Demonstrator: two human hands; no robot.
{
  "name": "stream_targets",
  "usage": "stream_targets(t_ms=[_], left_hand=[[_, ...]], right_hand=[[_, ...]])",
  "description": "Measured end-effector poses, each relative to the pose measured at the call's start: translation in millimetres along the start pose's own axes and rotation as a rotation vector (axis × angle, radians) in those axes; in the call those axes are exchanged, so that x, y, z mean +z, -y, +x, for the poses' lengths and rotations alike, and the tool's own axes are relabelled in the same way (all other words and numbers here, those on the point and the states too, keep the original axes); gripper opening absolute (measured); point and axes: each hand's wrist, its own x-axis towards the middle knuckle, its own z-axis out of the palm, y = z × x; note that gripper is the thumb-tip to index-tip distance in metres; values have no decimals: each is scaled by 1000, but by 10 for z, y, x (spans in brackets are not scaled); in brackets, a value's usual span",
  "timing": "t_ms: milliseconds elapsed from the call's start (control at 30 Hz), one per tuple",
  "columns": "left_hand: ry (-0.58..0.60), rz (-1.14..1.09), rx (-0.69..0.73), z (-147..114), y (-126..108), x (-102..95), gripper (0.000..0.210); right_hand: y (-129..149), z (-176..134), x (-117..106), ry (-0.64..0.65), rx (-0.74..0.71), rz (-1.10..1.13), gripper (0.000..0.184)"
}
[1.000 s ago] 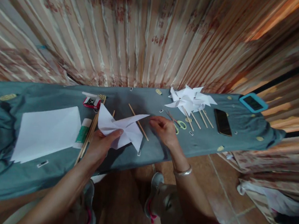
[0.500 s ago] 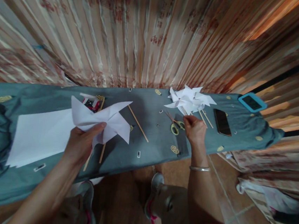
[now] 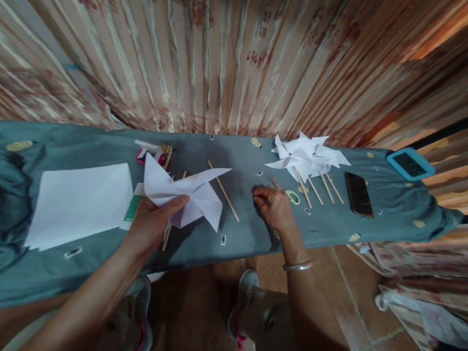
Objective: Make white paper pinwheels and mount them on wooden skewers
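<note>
- Over the middle of the cloth-covered table (image 3: 249, 233), the left hand (image 3: 151, 220) pinches a white paper pinwheel (image 3: 201, 197), thumb on its front near the folded centre, the other fingers mostly hidden behind it.
- Across from it, low over the cloth, the right hand (image 3: 274, 208) has its thumb and fingertips drawn together; from where I stand I cannot tell whether anything sits between them.
- Between the hands, nearer the pinwheel, a loose wooden stick (image 3: 228, 198) lies slantwise, its upper part passing behind a paper blade.
- Just beyond the right hand, partly covered by it, are green-handled scissors (image 3: 291, 191).
- Farther right, finished pinwheels (image 3: 302, 159) overlap in a cluster, sticks pointing towards the person, with a dark phone (image 3: 358, 194) beside them.
- Left of the left hand lie a green-and-white glue stick (image 3: 133, 205) and white paper sheets (image 3: 82, 205).
</note>
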Motion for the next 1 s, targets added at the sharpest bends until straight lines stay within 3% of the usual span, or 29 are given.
stream_targets(t_ms=[133, 233, 333, 433, 567, 700, 1000], left_hand=[[17, -44, -5, -21, 49, 10, 31], [38, -52, 8, -32, 75, 23, 35], [26, -57, 9, -37, 90, 41, 37], [30, -71, -6, -40, 107, 64, 31], [84, -85, 14, -46, 135, 85, 26], [101, -103, 40, -60, 140, 98, 31], [80, -112, 34, -88, 94, 153, 30]], right_hand=[[37, -29, 24, -35, -13, 19, 21], [194, -49, -10, -93, 6, 211, 19], [499, -109, -95, -135, 19, 482, 15], [869, -220, -154, -74, -23, 687, 9], [1192, -343, -81, -103, -145, 752, 11], [1220, -343, 79, -167, -130, 763, 10], [1094, -288, 259, -172, -57, 873, 7]])
